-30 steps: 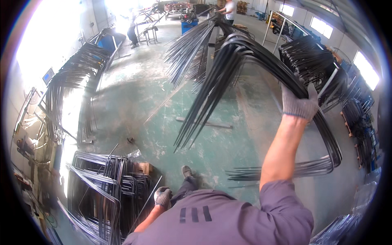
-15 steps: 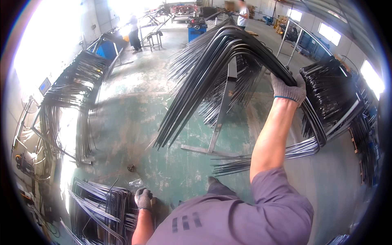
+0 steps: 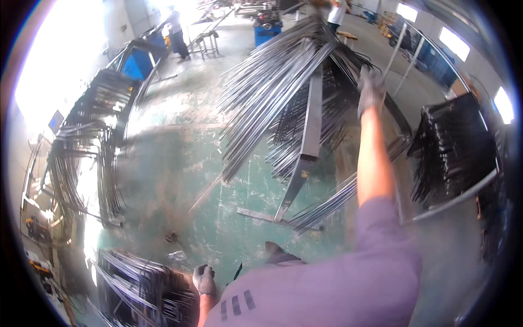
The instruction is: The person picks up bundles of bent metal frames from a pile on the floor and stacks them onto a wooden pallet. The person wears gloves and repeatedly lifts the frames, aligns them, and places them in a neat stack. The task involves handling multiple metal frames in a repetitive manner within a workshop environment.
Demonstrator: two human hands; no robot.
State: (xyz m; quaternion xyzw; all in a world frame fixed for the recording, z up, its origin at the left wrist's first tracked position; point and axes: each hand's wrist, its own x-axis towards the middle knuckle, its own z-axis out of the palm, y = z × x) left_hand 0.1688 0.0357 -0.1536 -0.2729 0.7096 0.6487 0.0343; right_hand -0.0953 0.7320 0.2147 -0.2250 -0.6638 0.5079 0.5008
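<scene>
My right hand (image 3: pixel 372 92), in a grey knit glove, reaches far forward and is closed around dark bent metal rods (image 3: pixel 400 121); motion blurs the fingers. These rods hang on the right side of a metal stand (image 3: pixel 312 117), whose near end is bare. Many more bent rods (image 3: pixel 272 92) drape over the stand, their ends fanning down to the left. Low at the left, my gloved left hand (image 3: pixel 204 279) hovers beside a stack of bent rods (image 3: pixel 147 286). Its fingers are curled, and whatever lies inside them is hidden.
Racks of hanging rods stand at the left (image 3: pixel 90 131) and right (image 3: pixel 452 147). A blue machine (image 3: pixel 267 34) is at the back. One person (image 3: pixel 177 34) stands far left, another (image 3: pixel 336 13) behind the stand. A small plastic bag (image 3: pixel 177 255) lies on the green floor.
My right hand has moved farther forward with the dark rods, baring the stand's near end. My left hand has shifted slightly right and down. The view has tilted and turned a little.
</scene>
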